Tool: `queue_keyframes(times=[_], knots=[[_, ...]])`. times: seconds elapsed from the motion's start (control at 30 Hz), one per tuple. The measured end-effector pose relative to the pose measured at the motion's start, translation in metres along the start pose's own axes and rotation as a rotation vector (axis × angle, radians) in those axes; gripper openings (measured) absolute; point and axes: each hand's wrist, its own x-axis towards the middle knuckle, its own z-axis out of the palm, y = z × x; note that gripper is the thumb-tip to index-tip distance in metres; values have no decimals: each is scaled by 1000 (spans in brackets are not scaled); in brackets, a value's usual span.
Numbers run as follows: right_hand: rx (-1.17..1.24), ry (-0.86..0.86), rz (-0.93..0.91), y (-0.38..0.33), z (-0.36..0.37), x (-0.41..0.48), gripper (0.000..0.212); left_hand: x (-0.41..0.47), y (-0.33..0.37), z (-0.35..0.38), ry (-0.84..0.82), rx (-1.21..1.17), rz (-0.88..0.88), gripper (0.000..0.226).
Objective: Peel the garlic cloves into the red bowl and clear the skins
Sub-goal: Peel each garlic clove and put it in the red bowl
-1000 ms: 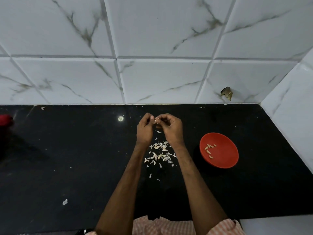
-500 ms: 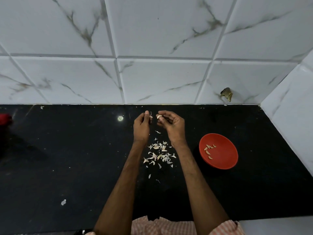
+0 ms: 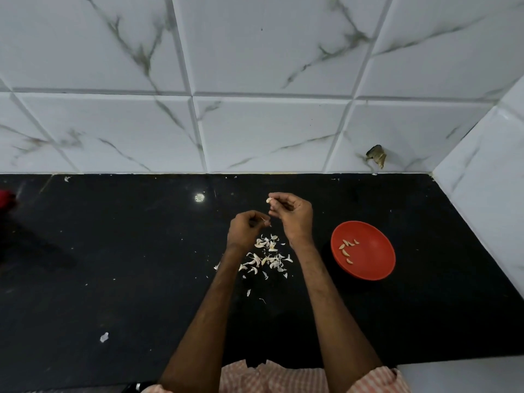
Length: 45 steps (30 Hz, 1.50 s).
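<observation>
Garlic clove (image 3: 268,200) sits pinched at right hand (image 3: 295,217) fingertips; left hand (image 3: 245,229) pinches skin (image 3: 265,220).

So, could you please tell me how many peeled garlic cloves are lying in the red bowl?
5 cloves, all in the left half of the red bowl: three in a row at the top, one below them, one lowest. None seems hidden.

A home kitchen: black stone counter (image 3: 127,265) beneath the left hand (image 3: 243,229), white marble-veined wall tiles (image 3: 255,52) beyond it, red bowl (image 3: 377,251) beside the right hand (image 3: 293,215).
</observation>
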Motion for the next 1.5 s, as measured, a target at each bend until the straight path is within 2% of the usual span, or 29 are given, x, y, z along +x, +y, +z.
queue_keyframes(times=[0.23,0.33,0.4,0.57,0.67,0.8,0.93,1.07,1.2,1.37,1.5], knots=[[-153,67,-46,2,-4,1,20,0,31,-2,100,-248,127,13],[-182,58,-68,1,-3,-1,18,0,36,-2,169,-304,107,4],[-169,60,-68,0,-1,-2,18,0,35,-2,173,-322,92,8],[-119,57,81,-2,7,0,6,-4,39,-1,177,-306,158,10],[-170,89,144,-3,12,1,11,-6,39,3,177,-277,191,10],[-326,104,60,-1,14,0,13,-6,40,3,170,-209,224,5],[-404,92,-22,-5,14,-7,26,-8,43,3,132,-203,257,6],[-517,96,-22,-7,10,-4,34,-5,44,0,100,-219,255,6],[-546,58,-15,-10,1,0,37,-3,45,-3,62,-222,239,8],[-504,63,-25,-11,0,4,41,-5,49,-6,98,-190,304,6],[-578,27,-56,-12,-5,7,43,-6,51,-12,102,-39,381,8]])
